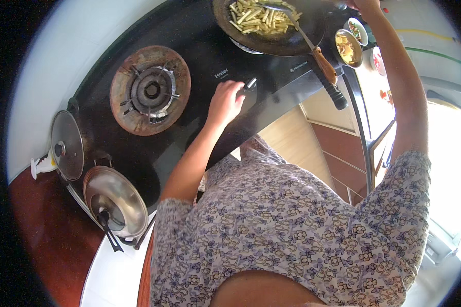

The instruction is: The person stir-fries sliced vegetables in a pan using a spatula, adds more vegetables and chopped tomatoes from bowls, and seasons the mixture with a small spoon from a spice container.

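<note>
My left hand (227,100) is over the front of the black glass gas hob (199,126), thumb and fingers a little apart. Its fingertips are beside a silver control knob (250,83); whether they touch it I cannot tell. At the top right, my right hand (365,7) reaches past the wok, partly cut off by the picture's edge. A shiny item beside it is too cropped to name. The dark wok (230,34) on the far burner holds pale cut strips of food (257,19). A metal spatula with a wooden handle (324,65) rests in it.
Bare at left is a rusty-rimmed gas burner (151,90). A glass lid (71,153) and a steel pan (132,195) with a black-handled utensil (106,226) stand nearer. Right of the wok sit a bowl of yellowish slices (345,50) and other small bowls (356,30).
</note>
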A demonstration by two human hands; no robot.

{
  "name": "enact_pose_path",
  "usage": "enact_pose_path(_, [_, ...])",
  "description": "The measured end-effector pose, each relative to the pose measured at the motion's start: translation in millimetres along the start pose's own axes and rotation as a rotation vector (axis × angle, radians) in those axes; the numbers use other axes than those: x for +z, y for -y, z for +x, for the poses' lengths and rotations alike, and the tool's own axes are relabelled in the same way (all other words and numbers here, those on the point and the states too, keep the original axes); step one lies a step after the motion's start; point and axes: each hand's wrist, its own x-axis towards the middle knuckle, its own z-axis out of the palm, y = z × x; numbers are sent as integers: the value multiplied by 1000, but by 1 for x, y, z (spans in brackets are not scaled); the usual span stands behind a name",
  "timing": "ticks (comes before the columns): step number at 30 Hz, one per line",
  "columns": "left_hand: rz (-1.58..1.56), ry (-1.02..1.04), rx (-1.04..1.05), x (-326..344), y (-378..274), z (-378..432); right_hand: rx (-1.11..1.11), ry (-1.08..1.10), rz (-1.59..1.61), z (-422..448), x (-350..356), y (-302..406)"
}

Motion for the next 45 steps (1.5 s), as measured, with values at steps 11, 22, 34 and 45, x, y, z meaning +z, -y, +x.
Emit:
enact_pose_path(11, [142,49,-137,63,16,33,682,244,701,-11,-12,-136])
enact_pose_path(22, [182,-27,-167,67,-1,32,631,235,825,-33,-39,-107])
enact_pose_path(34, [-150,-66,-161,39,-43,-24,541,252,1040,-114,-23,-92])
enact_pose_path(45, [-226,-36,-376,-7,-62,-54,637,416,1604,-150,-19,-136])
